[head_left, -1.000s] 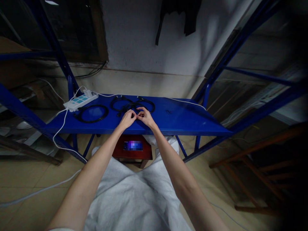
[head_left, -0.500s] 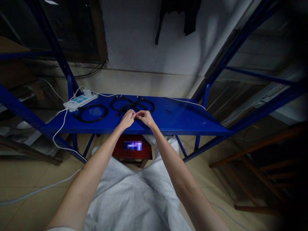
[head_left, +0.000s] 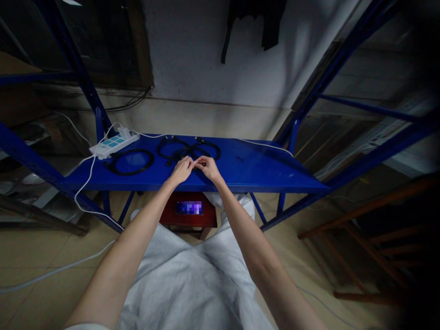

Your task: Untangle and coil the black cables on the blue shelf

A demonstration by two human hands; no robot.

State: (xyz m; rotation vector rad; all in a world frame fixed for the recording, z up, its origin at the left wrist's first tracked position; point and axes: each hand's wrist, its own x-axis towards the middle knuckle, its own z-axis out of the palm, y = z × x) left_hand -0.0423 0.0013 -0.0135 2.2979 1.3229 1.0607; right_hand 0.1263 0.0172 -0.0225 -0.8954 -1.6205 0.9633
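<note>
My left hand [head_left: 181, 169] and my right hand [head_left: 208, 167] meet fingertip to fingertip over the front of a blue metal shelf [head_left: 261, 172]. Both are closed in a pinch on a thin black cable [head_left: 195, 152] that lies in overlapping coils just behind them. The exact part pinched is too small and dark to make out. Another black cable [head_left: 131, 162] lies in a single coil to the left, untouched.
A white power strip [head_left: 113, 143] with a white cord [head_left: 84, 183] sits at the shelf's back left. Blue rack uprights [head_left: 82, 78] flank the shelf. A red stool with a phone [head_left: 189, 208] stands below. Wooden frames [head_left: 371, 238] lie at right.
Both hands have stayed pinched together at the same spot, with only slight finger shifts. The cables and power strip have not moved.
</note>
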